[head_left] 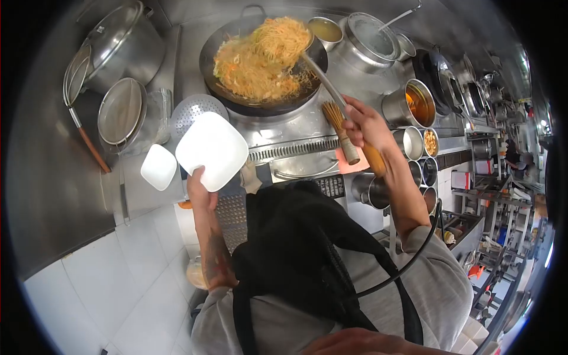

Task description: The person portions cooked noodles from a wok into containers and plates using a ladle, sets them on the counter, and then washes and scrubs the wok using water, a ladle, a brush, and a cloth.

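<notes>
My left hand [201,188] grips the lower edge of a white square plate [212,148], thumb on top, holding it in front of the wok. A smaller white dish [158,167] lies just left of it. My right hand [368,125] is closed around a long metal ladle [324,78] with a wooden handle. The ladle's head is mostly hidden under a heap of noodles [281,40] at the back of the wok [216,94]. More fried noodles with bits of vegetable [254,77] lie in the wok.
A bamboo brush [342,133] lies beside my right hand. A perforated skimmer [192,109] is behind the plate. Strainers [121,109] and a large lidded pot [127,47] stand at left. Right of the stove are a pot of orange liquid [419,103] and several metal containers [410,142].
</notes>
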`<state>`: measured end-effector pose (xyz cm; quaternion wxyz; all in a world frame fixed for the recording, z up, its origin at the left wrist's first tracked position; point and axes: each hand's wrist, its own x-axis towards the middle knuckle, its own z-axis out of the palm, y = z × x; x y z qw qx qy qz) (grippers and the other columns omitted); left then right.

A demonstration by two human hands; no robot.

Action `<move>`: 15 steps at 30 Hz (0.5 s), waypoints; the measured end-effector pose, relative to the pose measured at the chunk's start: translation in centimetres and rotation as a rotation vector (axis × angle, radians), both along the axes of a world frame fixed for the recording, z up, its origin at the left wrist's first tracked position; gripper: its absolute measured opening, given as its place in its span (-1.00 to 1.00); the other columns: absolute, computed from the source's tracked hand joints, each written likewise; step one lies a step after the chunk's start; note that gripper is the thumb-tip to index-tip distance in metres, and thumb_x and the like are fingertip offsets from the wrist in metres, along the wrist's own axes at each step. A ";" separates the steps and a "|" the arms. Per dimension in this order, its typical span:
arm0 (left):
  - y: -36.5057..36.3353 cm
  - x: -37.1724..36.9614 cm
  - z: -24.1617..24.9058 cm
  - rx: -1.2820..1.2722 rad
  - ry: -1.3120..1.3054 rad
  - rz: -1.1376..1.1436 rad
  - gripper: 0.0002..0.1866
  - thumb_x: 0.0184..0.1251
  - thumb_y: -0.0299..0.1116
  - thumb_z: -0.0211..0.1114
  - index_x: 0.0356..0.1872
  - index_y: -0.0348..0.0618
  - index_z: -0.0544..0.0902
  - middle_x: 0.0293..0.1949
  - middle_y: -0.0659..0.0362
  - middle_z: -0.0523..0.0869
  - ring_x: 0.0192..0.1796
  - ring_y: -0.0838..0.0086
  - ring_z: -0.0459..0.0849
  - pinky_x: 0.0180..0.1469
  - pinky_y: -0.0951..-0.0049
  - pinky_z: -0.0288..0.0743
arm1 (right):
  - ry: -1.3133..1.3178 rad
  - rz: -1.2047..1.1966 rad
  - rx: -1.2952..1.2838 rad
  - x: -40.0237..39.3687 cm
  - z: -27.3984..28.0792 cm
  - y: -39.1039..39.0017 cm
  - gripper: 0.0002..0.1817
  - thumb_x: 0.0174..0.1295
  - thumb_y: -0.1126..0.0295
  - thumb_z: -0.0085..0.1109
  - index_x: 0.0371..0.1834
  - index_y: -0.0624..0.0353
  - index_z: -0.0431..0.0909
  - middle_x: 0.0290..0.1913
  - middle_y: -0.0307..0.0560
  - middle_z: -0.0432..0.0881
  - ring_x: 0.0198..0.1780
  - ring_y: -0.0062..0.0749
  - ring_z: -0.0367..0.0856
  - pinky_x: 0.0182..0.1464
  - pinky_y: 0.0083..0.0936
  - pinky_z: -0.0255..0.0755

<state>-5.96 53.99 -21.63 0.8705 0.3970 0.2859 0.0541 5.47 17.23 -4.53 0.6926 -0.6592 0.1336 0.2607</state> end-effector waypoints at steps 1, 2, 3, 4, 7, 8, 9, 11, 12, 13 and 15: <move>0.3 0.4 0.5 0.005 -0.009 -0.003 -0.52 0.24 -0.35 0.14 0.14 -0.39 0.38 0.00 -0.03 0.60 -0.02 0.22 0.66 -0.03 0.31 0.62 | -0.009 -0.003 0.005 -0.8 -0.9 -0.1 -0.46 0.41 0.36 -0.07 0.43 0.17 0.11 -0.49 -0.29 0.34 -0.64 -0.71 0.20 -0.66 -0.72 0.12; 0.4 0.7 1.0 0.023 -0.021 -0.003 -0.50 0.23 -0.36 0.12 0.17 -0.40 0.35 0.01 -0.03 0.58 0.00 0.23 0.65 -0.01 0.31 0.59 | -0.065 0.018 -0.089 -1.8 -2.7 -0.5 -0.43 0.41 0.36 -0.06 0.45 0.17 0.07 -0.50 -0.28 0.34 -0.64 -0.70 0.20 -0.66 -0.71 0.12; 0.4 0.6 1.4 0.041 -0.025 -0.005 -0.49 0.23 -0.37 0.10 0.20 -0.40 0.33 0.03 -0.03 0.56 0.01 0.24 0.63 0.01 0.31 0.56 | -0.114 0.036 -0.183 -2.5 -3.8 -0.5 -0.40 0.40 0.35 -0.04 0.47 0.17 0.03 -0.51 -0.28 0.34 -0.64 -0.69 0.20 -0.65 -0.71 0.13; 0.2 0.6 1.9 0.046 -0.021 -0.011 -0.49 0.23 -0.37 0.10 0.20 -0.40 0.33 0.03 -0.03 0.56 0.01 0.24 0.63 0.01 0.31 0.56 | -0.109 0.030 -0.179 -2.7 -4.6 -0.6 -0.40 0.40 0.35 -0.04 0.47 0.17 0.03 -0.51 -0.28 0.34 -0.64 -0.69 0.20 -0.65 -0.71 0.13; 0.3 0.2 2.3 0.018 -0.070 0.002 -0.52 0.24 -0.37 0.09 0.16 -0.41 0.36 -0.01 -0.01 0.58 -0.01 0.27 0.63 0.00 0.32 0.55 | 0.197 -0.141 0.102 -2.5 -5.7 -1.0 -0.41 0.38 0.36 -0.03 0.44 0.23 0.07 -0.52 -0.26 0.36 -0.68 -0.69 0.17 -0.67 -0.71 0.11; 0.5 0.3 2.0 0.020 -0.054 -0.006 -0.53 0.24 -0.37 0.09 0.15 -0.41 0.37 -0.01 -0.01 0.58 0.00 0.26 0.63 0.00 0.33 0.55 | 0.197 -0.140 0.107 -2.5 -5.3 -1.2 -0.41 0.38 0.36 -0.03 0.44 0.23 0.07 -0.52 -0.26 0.36 -0.68 -0.69 0.17 -0.67 -0.71 0.11; 0.7 0.1 1.7 0.023 -0.035 -0.014 -0.54 0.25 -0.37 0.08 0.14 -0.41 0.38 -0.01 -0.01 0.58 0.00 0.26 0.63 0.00 0.33 0.55 | 0.194 -0.164 0.132 -2.8 -4.6 -1.2 -0.43 0.38 0.37 -0.03 0.43 0.22 0.09 -0.52 -0.25 0.37 -0.68 -0.69 0.17 -0.67 -0.71 0.10; 0.8 0.1 1.7 0.020 -0.016 0.001 -0.55 0.25 -0.37 0.08 0.13 -0.41 0.38 -0.01 -0.01 0.58 0.00 0.26 0.63 -0.01 0.33 0.55 | 0.112 -0.136 0.038 -3.9 -3.0 -0.9 -0.46 0.36 0.40 -0.03 0.41 0.15 0.14 -0.52 -0.24 0.37 -0.66 -0.70 0.20 -0.66 -0.71 0.09; 0.5 0.2 2.3 0.008 0.004 0.016 -0.55 0.26 -0.37 0.07 0.13 -0.41 0.38 0.00 -0.01 0.58 0.01 0.26 0.63 -0.01 0.33 0.55 | 0.036 -0.072 -0.132 -4.6 -2.1 -0.8 -0.46 0.36 0.41 -0.04 0.42 0.08 0.16 -0.54 -0.24 0.37 -0.66 -0.67 0.25 -0.66 -0.68 0.12; 0.2 0.0 3.2 0.029 0.010 -0.008 -0.54 0.26 -0.37 0.07 0.15 -0.42 0.37 0.00 -0.02 0.58 0.01 0.24 0.63 0.00 0.30 0.55 | -0.270 0.029 -0.417 -5.0 -3.7 -1.7 -0.45 0.36 0.40 -0.03 0.43 0.07 0.15 -0.55 -0.25 0.37 -0.67 -0.65 0.27 -0.67 -0.66 0.15; -0.4 0.1 3.9 0.050 -0.032 0.015 -0.52 0.27 -0.36 0.06 0.17 -0.42 0.36 -0.02 0.00 0.60 -0.02 0.26 0.65 0.00 0.31 0.56 | -0.635 0.108 -0.760 -5.3 -9.5 -4.0 -0.41 0.35 0.39 -0.02 0.45 0.08 0.10 -0.55 -0.24 0.38 -0.66 -0.62 0.30 -0.68 -0.61 0.21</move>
